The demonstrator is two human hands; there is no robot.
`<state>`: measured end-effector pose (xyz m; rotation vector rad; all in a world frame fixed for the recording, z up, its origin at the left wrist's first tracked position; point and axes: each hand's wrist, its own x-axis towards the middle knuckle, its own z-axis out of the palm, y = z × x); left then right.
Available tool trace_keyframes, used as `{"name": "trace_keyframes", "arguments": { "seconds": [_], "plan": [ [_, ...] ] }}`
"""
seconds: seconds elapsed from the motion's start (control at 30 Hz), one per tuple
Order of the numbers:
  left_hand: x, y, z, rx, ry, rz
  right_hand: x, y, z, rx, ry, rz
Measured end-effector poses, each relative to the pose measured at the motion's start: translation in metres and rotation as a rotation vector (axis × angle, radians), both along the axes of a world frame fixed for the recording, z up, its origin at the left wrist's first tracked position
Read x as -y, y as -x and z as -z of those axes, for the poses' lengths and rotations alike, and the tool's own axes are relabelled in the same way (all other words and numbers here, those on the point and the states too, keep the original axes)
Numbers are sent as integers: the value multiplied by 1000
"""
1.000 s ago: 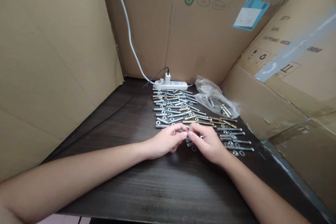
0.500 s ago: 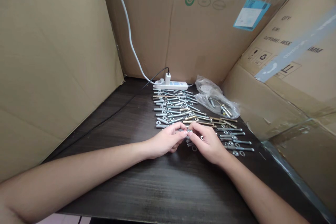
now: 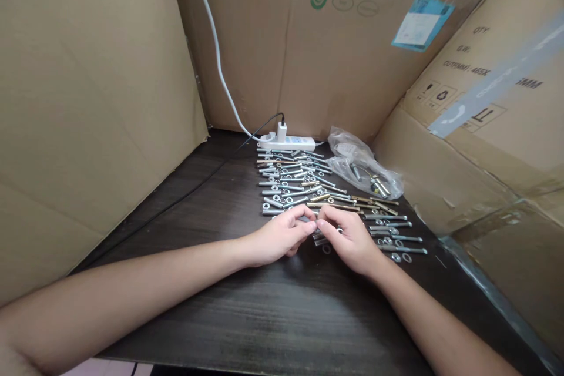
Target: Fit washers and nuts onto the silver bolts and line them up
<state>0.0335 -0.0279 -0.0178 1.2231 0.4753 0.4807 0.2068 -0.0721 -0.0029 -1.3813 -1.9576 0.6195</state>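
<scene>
My left hand (image 3: 282, 236) and my right hand (image 3: 348, 236) meet fingertip to fingertip over the near end of a spread of metal bolts (image 3: 299, 185), nuts and washers on a dark wooden table (image 3: 247, 299). Both hands are closed in a pinch on a small metal part (image 3: 316, 224) between them, mostly hidden by the fingers. More bolts and washers (image 3: 396, 241) lie just right of my right hand.
A white power strip (image 3: 286, 142) with a plugged-in charger and a white cable sits at the back. A clear plastic bag (image 3: 363, 167) with more bolts lies at the back right. Cardboard boxes (image 3: 88, 100) wall in the table on the left, back and right.
Both hands stay pinched together at the same spot; the fingertips shift only slightly against each other.
</scene>
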Motion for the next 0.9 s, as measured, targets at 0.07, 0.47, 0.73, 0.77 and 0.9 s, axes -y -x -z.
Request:
{"name": "trace_keyframes", "arguments": {
  "seconds": [0.07,0.47,0.73,0.77,0.9],
  "plan": [
    [0,0,0,0,-11,-3,-1,0,1,4,32,-9],
    [-1,1,6,-76,-132,13,-1,0,3,-1,15,0],
    [4,0,3,-69,-194,4,-2,-1,7,11,69,45],
    [5,0,2,-59,-206,-1,-3,-1,7,18,74,48],
    [7,0,0,-51,-210,-41,-2,-1,7,11,48,57]
  ]
}}
